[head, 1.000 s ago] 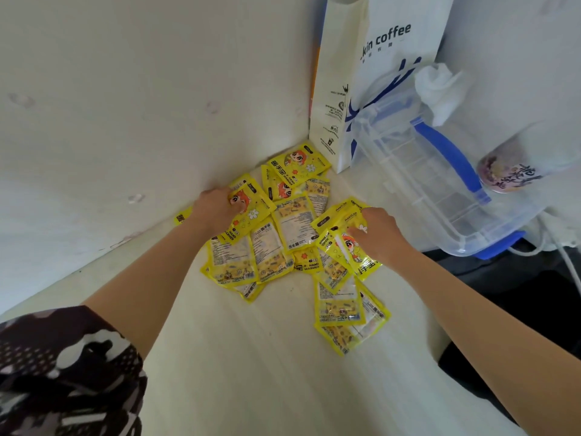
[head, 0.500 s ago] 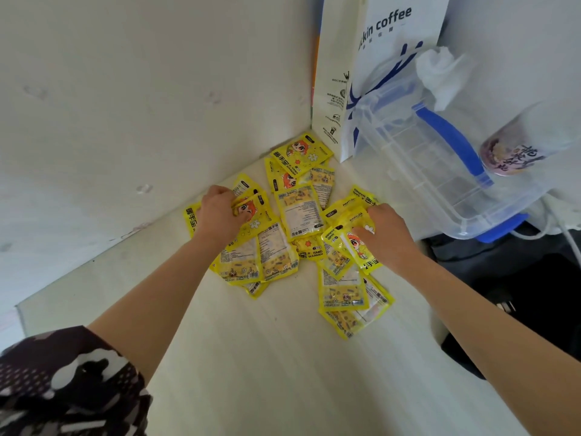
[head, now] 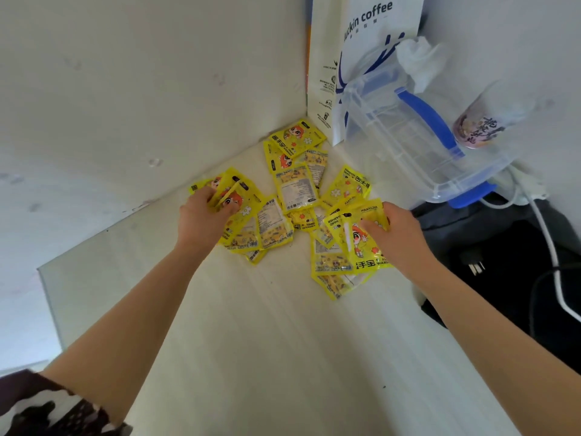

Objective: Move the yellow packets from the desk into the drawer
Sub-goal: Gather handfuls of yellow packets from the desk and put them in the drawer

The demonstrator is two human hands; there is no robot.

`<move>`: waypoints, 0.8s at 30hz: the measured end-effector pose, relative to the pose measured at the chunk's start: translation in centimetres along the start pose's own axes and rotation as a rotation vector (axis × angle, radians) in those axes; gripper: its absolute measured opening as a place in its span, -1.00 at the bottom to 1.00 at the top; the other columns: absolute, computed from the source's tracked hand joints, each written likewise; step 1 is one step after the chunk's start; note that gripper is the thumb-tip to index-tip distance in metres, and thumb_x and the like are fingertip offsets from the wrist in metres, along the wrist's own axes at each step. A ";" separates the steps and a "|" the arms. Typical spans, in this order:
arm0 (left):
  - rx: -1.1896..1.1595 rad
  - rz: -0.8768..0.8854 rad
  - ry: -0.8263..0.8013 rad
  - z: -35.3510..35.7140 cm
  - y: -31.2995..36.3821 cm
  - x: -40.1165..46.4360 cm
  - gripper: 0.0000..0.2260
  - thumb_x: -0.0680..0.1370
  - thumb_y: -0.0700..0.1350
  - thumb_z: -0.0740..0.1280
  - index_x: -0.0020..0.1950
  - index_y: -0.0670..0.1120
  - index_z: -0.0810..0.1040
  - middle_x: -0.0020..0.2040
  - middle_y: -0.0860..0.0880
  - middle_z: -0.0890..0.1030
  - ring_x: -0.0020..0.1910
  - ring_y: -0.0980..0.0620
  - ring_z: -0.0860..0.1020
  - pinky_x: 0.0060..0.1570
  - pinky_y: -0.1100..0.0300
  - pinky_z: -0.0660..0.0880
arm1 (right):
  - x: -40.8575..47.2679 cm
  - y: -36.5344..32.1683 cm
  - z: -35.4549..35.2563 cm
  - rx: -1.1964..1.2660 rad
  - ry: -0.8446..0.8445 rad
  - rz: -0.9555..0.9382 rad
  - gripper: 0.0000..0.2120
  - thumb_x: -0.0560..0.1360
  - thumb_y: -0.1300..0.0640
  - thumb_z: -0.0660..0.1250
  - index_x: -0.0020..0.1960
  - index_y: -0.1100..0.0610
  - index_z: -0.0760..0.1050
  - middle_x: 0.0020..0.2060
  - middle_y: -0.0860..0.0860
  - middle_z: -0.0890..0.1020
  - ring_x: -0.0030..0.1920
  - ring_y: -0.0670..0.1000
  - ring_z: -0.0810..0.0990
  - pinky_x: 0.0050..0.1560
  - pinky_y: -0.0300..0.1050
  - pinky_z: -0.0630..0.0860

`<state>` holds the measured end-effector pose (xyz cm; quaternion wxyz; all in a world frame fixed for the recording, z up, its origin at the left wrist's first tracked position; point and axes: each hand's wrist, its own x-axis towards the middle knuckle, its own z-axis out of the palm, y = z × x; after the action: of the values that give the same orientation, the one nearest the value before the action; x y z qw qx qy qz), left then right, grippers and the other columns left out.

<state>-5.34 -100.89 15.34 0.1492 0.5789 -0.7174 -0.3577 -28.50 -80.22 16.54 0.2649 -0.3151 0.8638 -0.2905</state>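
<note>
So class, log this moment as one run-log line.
stage: gathering | left hand: grips yellow packets | right hand: grips packets | rest: on desk | drawer: unseen

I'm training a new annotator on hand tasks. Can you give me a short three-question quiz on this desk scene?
1. True or false: the right hand holds yellow packets.
2. What stands in the corner behind the packets on the desk? A) a white coffee paper bag B) a red kettle C) a green book
3. Fill in: the clear plastic box has a ____ handle.

Key
1. True; its fingers grip packets, just as the left hand grips a few of its own.
2. A
3. blue
</note>
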 end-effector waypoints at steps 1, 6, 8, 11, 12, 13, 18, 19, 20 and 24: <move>-0.074 -0.026 0.000 -0.3 -0.3 -1.3 -0.83 0.44 -0.03 0.46 -0.20 -0.05 0.51 -0.33 0.01 0.49 -0.34 -0.01 0.43 -0.36 0.17 0.34 | -1.0 0.1 -0.1 0.054 -0.004 0.015 -0.82 0.53 0.09 0.33 -0.01 0.21 0.52 -0.20 0.08 0.60 -0.28 0.04 0.53 -0.32 -0.19 0.45; -0.443 -0.224 -0.046 -0.7 -1.8 -8.7 -0.85 0.46 -0.07 0.46 -0.16 -0.11 0.54 -0.23 -0.11 0.60 -0.26 -0.05 0.55 -0.24 0.07 0.52 | -6.3 1.3 0.1 0.385 -0.043 0.189 -0.95 0.50 0.14 0.38 -0.14 0.04 0.56 -0.19 0.02 0.67 -0.15 0.12 0.66 -0.10 0.00 0.61; -0.576 -0.315 -0.085 -0.3 -2.6 -11.5 -0.91 0.49 -0.08 0.44 -0.08 -0.06 0.58 -0.09 -0.15 0.67 -0.16 -0.09 0.65 -0.12 0.00 0.61 | -8.5 2.1 0.3 0.468 -0.074 0.256 -0.96 0.51 0.14 0.38 -0.11 0.04 0.59 -0.15 0.04 0.70 -0.10 0.13 0.69 0.00 0.11 0.62; -0.714 -0.430 -0.142 0.3 -3.4 -15.5 -0.90 0.52 -0.09 0.41 0.01 -0.06 0.59 -0.02 -0.13 0.69 -0.14 -0.07 0.67 -0.15 0.06 0.60 | -12.2 3.1 0.6 0.548 -0.094 0.296 -0.92 0.53 0.18 0.35 -0.08 0.03 0.60 -0.16 0.03 0.71 -0.13 0.09 0.69 0.00 0.09 0.62; -0.748 -0.455 -0.161 0.4 -3.6 -16.8 -0.89 0.53 -0.09 0.40 0.03 -0.07 0.58 -0.03 -0.12 0.69 -0.14 -0.06 0.67 -0.16 0.07 0.60 | -13.6 3.3 0.7 0.564 -0.088 0.310 -0.90 0.54 0.18 0.34 -0.08 0.02 0.60 -0.17 0.02 0.71 -0.15 0.06 0.69 -0.02 0.06 0.62; -0.774 -0.473 -0.179 0.4 -3.8 -18.1 -0.88 0.54 -0.09 0.39 0.05 -0.08 0.57 -0.04 -0.10 0.69 -0.14 -0.05 0.67 -0.17 0.08 0.60 | -14.9 3.6 0.9 0.583 -0.082 0.324 -0.88 0.55 0.18 0.33 -0.09 0.01 0.60 -0.18 0.00 0.71 -0.17 0.04 0.70 -0.05 0.04 0.62; -0.808 -0.492 -0.254 0.3 -5.7 -23.0 -0.85 0.56 -0.07 0.36 0.08 -0.10 0.55 -0.06 -0.10 0.68 -0.15 -0.05 0.67 -0.20 0.07 0.63 | -20.9 4.8 2.9 0.628 -0.039 0.411 -0.90 0.56 0.14 0.31 0.01 0.08 0.60 -0.10 0.06 0.71 -0.09 0.11 0.70 0.02 0.11 0.62; -0.801 -0.489 -0.268 0.1 -6.2 -23.8 -0.84 0.56 -0.06 0.36 0.09 -0.10 0.55 -0.05 -0.11 0.68 -0.15 -0.05 0.67 -0.21 0.06 0.63 | -22.1 5.0 3.6 0.628 -0.027 0.424 -0.90 0.56 0.14 0.31 0.01 0.08 0.60 -0.10 0.06 0.71 -0.08 0.12 0.70 0.04 0.13 0.61; -0.791 -0.482 -0.284 -0.1 -6.8 -24.6 -0.84 0.56 -0.06 0.36 0.09 -0.11 0.54 -0.04 -0.12 0.68 -0.14 -0.06 0.67 -0.21 0.06 0.63 | -23.3 5.1 4.2 0.630 -0.012 0.436 -0.90 0.56 0.14 0.30 0.00 0.08 0.60 -0.11 0.06 0.71 -0.08 0.12 0.70 0.04 0.14 0.61; -0.741 -0.448 -0.371 -1.2 -9.4 -27.0 -0.83 0.56 -0.06 0.37 0.07 -0.12 0.54 -0.05 -0.12 0.69 -0.15 -0.06 0.68 -0.23 0.06 0.62 | -28.2 5.1 7.0 0.672 0.079 0.491 -0.90 0.55 0.13 0.31 0.00 0.09 0.59 -0.10 0.07 0.71 -0.07 0.13 0.69 0.06 0.17 0.60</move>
<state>9.96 -76.67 15.13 0.1344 0.5535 -0.4133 -0.7104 -7.37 -59.65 15.98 0.3809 0.0154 0.7798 -0.4965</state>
